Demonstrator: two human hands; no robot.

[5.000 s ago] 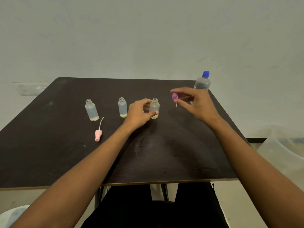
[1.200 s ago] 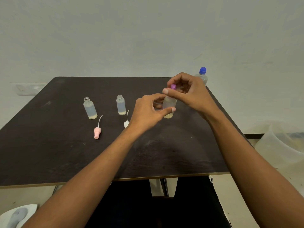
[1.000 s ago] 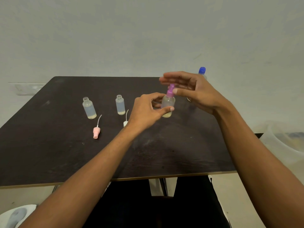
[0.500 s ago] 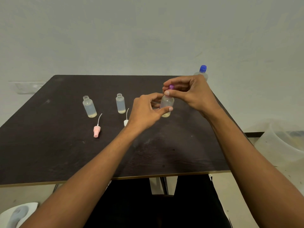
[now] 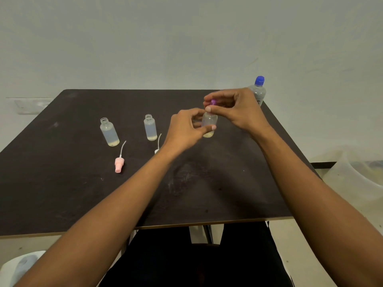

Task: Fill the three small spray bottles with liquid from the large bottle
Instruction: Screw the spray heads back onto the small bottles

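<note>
Since five seconds back, we note the purple spray head (image 5: 213, 102) has gone from the air right of the bottle to the neck of the right small bottle (image 5: 209, 123). One second back the fingers of the right hand (image 5: 238, 112) were spread flat; they have closed again. We find the right hand pinching the purple spray head from above between thumb and fingertips. The left hand (image 5: 184, 129) grips the body of that same bottle, with its fingers curled round it. We cannot tell whether the bottle's base rests on the table (image 5: 62, 183) or is held just clear of it. It sits toward the far right part of the table and holds clear liquid with a yellowish layer at the bottom.

The middle bottle (image 5: 150, 128) and the left bottle (image 5: 109, 132) stand upright and uncapped in the far half, both part filled. A pink spray head (image 5: 119, 164) lies on its side just nearer than the left bottle. A white spray head (image 5: 157, 150) lies by the middle bottle, partly hidden by the left wrist. The large bottle (image 5: 258, 92), blue-capped, stands at the far right corner.
</note>
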